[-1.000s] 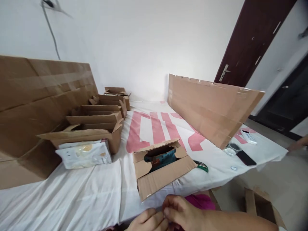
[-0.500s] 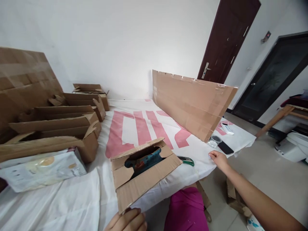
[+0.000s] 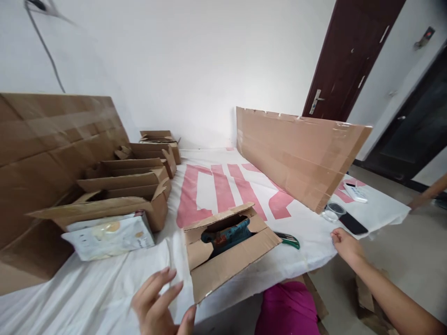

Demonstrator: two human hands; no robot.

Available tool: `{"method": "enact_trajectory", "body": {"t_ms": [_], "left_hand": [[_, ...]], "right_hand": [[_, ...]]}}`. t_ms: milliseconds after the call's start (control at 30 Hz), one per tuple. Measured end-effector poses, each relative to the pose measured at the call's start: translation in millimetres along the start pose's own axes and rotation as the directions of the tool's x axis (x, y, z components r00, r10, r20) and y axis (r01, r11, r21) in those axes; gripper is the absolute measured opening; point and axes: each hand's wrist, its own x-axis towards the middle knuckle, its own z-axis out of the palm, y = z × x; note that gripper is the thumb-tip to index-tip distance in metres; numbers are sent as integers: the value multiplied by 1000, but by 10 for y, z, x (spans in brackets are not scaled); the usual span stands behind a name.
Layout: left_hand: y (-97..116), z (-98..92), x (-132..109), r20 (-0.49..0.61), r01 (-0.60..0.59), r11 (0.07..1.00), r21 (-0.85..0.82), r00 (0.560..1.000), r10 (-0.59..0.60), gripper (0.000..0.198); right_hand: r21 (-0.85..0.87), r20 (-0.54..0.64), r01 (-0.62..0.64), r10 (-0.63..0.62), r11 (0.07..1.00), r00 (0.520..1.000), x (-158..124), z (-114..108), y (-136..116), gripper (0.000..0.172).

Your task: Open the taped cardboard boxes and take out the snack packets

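Observation:
A small cardboard box (image 3: 232,265) lies before me on the cloth-covered table, flaps partly folded, with a dark blue printed packet (image 3: 228,236) visible through its opening. My left hand (image 3: 161,298) is open, fingers spread, beside the box's near left corner; the thumb is close to that corner, and I cannot tell if it touches. At the table's right front edge, my right hand (image 3: 346,246) is closed in a pinch; whatever is between the fingertips is too small to make out. A green-handled cutter (image 3: 288,240) sticks out from the box's right side.
Open cardboard boxes (image 3: 159,204) line the left, with a white packet (image 3: 111,236) leaning in front. A cardboard sheet (image 3: 293,158) stands upright at the right back. Near my right hand are a clear round container (image 3: 334,211), a black phone (image 3: 353,224) and a white device (image 3: 356,192).
My left hand has let go of the box's near flap and spread its fingers to the left. The right hand stays pinched near the table edge. The view has turned left.

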Motion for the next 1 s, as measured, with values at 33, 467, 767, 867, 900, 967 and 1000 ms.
{"method": "enact_trajectory", "body": {"t_ms": [33, 467, 767, 867, 900, 967, 1000], "left_hand": [[-16, -6, 57, 86, 26, 1000, -2, 996, -26, 41], [206, 53, 216, 280, -250, 965, -79, 923, 262, 21], [248, 81, 183, 209, -285, 949, -131, 928, 308, 17], [259, 66, 158, 186, -298, 947, -121, 930, 317, 15], [257, 60, 144, 183, -299, 945, -130, 930, 319, 15], [243, 52, 109, 175, -279, 949, -147, 937, 303, 20], [229, 52, 92, 167, -252, 957, -142, 947, 274, 25]], "right_hand": [[20, -23, 40, -39, 999, 999, -2, -1, -60, 19], [332, -347, 856, -793, 396, 501, -653, -416, -1848, 13], [252, 187, 926, -953, 282, 240, -1000, -584, -2921, 26], [110, 316, 936, -904, 335, 287, -1008, -502, -3024, 50], [79, 331, 942, -900, 326, 284, -1010, -468, -3028, 51], [26, 346, 952, -896, 305, 278, -1016, -405, -3008, 35], [12, 339, 956, -900, 294, 273, -1020, -383, -2990, 25]]}}
